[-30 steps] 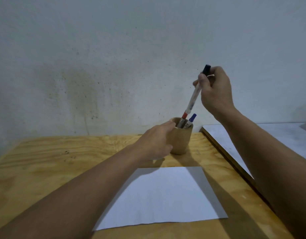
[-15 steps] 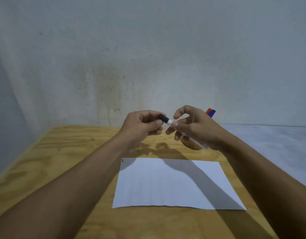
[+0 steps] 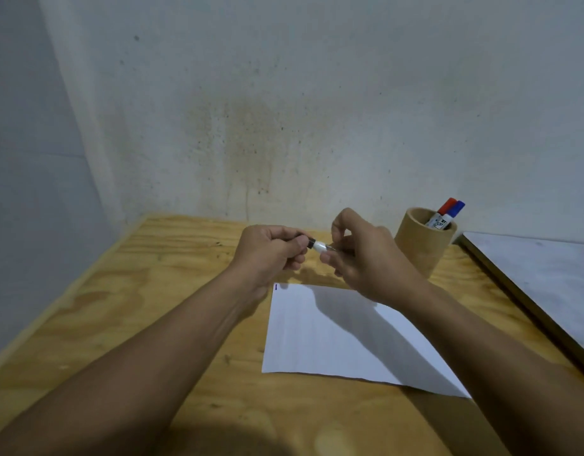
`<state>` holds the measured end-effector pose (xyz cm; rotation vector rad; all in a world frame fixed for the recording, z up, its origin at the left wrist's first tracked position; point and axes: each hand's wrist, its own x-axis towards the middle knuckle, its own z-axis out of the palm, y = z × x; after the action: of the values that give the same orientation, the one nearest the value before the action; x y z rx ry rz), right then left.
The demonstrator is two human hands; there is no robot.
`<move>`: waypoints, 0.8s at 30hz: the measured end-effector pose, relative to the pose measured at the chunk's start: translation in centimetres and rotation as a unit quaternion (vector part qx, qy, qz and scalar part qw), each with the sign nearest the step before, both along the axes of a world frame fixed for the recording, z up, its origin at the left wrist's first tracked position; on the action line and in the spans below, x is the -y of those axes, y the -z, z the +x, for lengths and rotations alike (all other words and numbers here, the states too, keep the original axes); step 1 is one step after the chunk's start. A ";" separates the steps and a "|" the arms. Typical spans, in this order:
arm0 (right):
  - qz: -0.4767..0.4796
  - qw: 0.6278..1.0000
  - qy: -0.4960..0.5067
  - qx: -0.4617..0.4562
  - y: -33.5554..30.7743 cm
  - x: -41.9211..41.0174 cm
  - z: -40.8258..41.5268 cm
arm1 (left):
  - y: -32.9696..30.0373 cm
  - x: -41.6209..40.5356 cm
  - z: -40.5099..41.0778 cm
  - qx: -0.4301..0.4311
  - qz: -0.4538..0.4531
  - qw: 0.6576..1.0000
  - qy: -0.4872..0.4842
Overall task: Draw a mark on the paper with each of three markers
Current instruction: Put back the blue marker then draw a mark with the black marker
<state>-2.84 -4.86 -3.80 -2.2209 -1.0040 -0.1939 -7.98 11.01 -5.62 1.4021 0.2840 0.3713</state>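
A white sheet of paper [image 3: 333, 337] lies on the wooden table, with a small dark mark [image 3: 276, 287] at its far left corner. Above its far edge I hold a black-capped white marker [image 3: 319, 246] level between both hands. My left hand [image 3: 270, 251] pinches the black cap end. My right hand [image 3: 366, 258] grips the white barrel; most of the barrel is hidden by its fingers. A red-capped marker [image 3: 446, 206] and a blue-capped marker [image 3: 456, 209] stand in a round wooden cup [image 3: 418, 248] to the right of my hands.
The plywood table [image 3: 119, 307] meets grey walls behind and on the left. A white board with a dark edge [image 3: 540, 278] lies at the right, beside the cup.
The marker came down from above the cup to in front of me, and my left hand left the cup and closed on the cap. The view swung left, so the cup now shows.
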 end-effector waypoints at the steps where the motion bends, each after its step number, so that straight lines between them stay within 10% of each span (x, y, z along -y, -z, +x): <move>1: -0.024 0.999 0.007 0.022 0.2 -0.1 0.1 | 0.0 -0.4 0.0 -0.011 -0.028 0.999 -0.014; 5: -0.023 1.000 0.014 0.013 0.5 0.7 0.3 | 1.6 -3.4 0.2 -0.050 0.043 0.995 -0.079; 10: 0.182 0.921 -0.060 -0.338 0.1 0.5 0.1 | 3.0 -4.6 -0.3 -0.103 0.451 0.884 -0.066; 15: 0.293 0.788 -0.100 -0.532 0.3 -0.2 0.4 | 3.5 -4.3 -0.2 -0.097 0.489 0.866 -0.050; 24: 0.327 0.838 -0.047 -0.434 2.7 -2.6 -0.1 | 3.8 -4.7 -1.9 -0.044 0.444 0.891 -0.082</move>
<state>-2.91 -2.30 -6.46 -1.3576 -0.4200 0.4357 -9.87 15.71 -9.42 2.3118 0.3226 0.6220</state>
